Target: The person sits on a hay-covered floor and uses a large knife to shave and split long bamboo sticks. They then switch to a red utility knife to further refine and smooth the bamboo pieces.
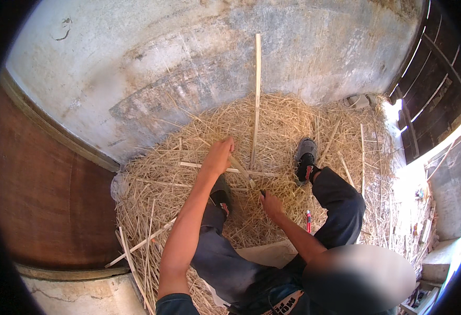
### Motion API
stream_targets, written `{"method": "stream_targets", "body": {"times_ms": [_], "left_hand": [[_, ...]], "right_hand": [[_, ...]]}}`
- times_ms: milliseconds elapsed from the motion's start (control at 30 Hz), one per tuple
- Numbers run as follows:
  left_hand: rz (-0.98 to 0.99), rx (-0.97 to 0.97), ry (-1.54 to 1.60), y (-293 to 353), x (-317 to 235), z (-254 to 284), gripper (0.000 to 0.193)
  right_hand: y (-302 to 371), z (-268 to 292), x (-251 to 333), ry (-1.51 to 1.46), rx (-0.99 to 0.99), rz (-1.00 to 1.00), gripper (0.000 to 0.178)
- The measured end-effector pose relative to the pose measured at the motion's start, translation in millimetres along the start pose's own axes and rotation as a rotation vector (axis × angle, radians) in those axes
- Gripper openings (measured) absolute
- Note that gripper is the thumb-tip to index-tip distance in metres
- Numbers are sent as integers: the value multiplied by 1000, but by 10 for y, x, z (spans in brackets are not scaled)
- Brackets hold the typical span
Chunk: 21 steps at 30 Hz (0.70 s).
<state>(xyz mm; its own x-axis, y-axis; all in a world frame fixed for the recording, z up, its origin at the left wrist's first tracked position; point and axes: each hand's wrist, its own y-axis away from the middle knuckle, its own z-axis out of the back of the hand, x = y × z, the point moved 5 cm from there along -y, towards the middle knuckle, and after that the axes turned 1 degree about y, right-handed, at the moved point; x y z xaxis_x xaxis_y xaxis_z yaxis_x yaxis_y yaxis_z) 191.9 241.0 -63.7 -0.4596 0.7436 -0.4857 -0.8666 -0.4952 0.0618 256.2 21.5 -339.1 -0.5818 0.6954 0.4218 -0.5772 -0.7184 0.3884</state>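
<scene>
My left hand [222, 154] is closed around the upper end of a short pale wooden strip [242, 172], which slants down toward my right hand. Lower and to the right, my right hand [273, 205] is curled around a small dark object [263, 193], perhaps a handle. Its far end is too small to make out. The strip's lower end comes close to that dark object; I cannot tell whether they touch. Loose straw [288, 126] covers the ground beneath both hands. Another long strip [188, 165] lies across the straw behind the held piece.
A tall thin stick [257, 79] leans on the stained wall [199, 58]. My shoe [306, 152] rests on the straw, and a slim red tool [308, 220] lies beside my right leg. More sticks [130, 257] lie at left, near a brown panel [46, 194].
</scene>
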Motion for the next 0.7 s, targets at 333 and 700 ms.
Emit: {"method": "stream_targets", "body": {"times_ms": [333, 700], "left_hand": [[53, 6, -40, -42, 39, -45, 30], [72, 9, -94, -46, 21, -117, 41]], "right_hand": [[-181, -147, -240, -871, -44, 85, 52], [166, 865, 746, -1104, -318, 204, 49]]}}
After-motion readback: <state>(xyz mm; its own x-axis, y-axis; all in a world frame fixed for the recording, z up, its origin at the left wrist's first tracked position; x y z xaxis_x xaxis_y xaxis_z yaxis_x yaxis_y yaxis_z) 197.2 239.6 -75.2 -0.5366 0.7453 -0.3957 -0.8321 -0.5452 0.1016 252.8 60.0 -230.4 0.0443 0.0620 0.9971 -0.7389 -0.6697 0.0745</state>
